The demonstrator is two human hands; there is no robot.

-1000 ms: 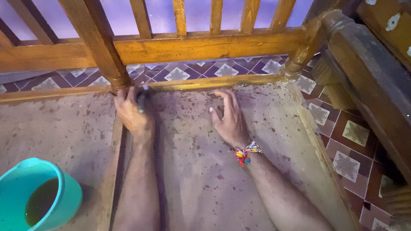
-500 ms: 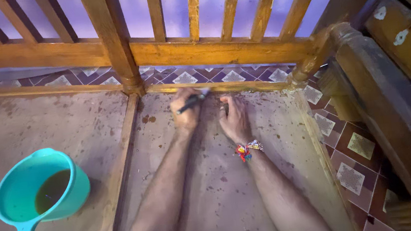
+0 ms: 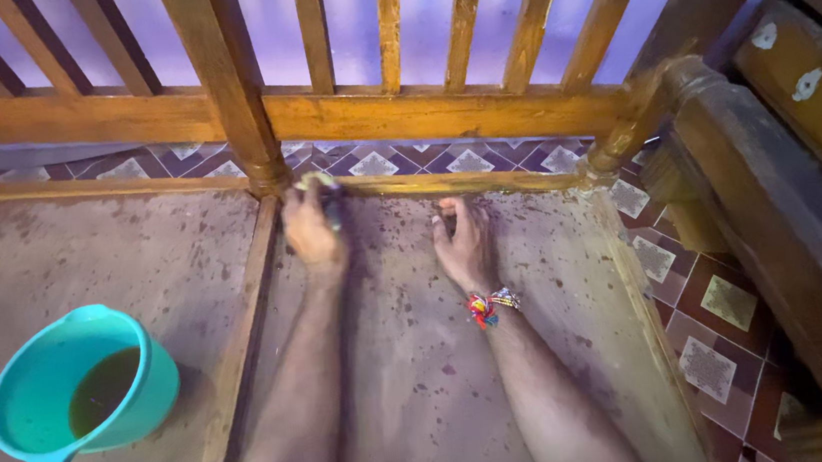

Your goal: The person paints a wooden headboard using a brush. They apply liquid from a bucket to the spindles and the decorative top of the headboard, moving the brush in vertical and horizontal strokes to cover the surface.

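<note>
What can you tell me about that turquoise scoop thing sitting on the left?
The turquoise dipper looks like plastic: a round, deep bowl with a short flat handle jutting toward the camera at its lower left. It stands upright on the stained board, left of the wooden rib, and holds murky brownish liquid, roughly half full. Neither hand touches it; the left forearm passes well to its right.

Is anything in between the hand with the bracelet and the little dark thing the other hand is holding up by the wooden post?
Nothing visible. Only bare, spotted board lies between the right hand and the dark tool gripped in the left hand. The teal mug sits away to the left.
</note>
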